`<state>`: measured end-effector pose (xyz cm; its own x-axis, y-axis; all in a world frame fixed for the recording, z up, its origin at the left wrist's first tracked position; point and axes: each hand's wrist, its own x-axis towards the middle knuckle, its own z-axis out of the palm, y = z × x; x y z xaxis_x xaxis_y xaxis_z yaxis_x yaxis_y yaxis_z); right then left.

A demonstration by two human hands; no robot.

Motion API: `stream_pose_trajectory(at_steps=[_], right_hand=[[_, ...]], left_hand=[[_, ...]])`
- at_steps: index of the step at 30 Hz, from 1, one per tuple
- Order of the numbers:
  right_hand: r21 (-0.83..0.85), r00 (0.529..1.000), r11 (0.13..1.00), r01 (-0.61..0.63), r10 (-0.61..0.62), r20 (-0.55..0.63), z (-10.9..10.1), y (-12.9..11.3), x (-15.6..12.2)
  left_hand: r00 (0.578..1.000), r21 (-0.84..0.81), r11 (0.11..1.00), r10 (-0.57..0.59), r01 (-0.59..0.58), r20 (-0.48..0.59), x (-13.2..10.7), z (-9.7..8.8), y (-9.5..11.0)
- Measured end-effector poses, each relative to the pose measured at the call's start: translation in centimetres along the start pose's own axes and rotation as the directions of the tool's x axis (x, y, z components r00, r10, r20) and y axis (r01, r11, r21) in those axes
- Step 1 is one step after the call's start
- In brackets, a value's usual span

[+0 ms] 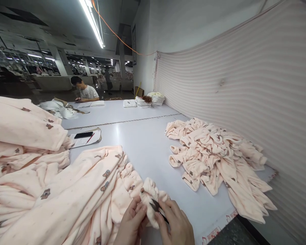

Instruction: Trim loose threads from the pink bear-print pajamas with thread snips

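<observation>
Near the front edge of the table, my left hand (134,217) pinches the gathered end of a pale pink fleece garment (150,192) printed with small brown bears. In my right hand (177,221) is a pair of dark thread snips (155,205), their pointed blades resting against that fabric end. Fingers partly cover the snips' handles. Leftward from my hands spreads the rest of the pink fleece (73,190), lying in thick folds.
A pile of similar pink garments (214,149) lies at the right, beside a striped cloth curtain (232,75). Behind the left heap are a phone (83,135) and papers (79,141). Folded white stacks (142,101) stand farther back. A person (85,91) sits at the far edge.
</observation>
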<state>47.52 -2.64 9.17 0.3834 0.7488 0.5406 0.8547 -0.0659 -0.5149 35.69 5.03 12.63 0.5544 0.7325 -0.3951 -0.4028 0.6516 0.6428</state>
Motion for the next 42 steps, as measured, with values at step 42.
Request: stream_pose_trajectory(at_steps=[42], right_hand=[[0.298,0.961,0.918,-0.263,0.220,0.168,-1.8,0.1,1.0]], left_hand=[[0.989,-0.114,0.982,-0.148,0.150,0.026,0.7,-0.3,-1.6]])
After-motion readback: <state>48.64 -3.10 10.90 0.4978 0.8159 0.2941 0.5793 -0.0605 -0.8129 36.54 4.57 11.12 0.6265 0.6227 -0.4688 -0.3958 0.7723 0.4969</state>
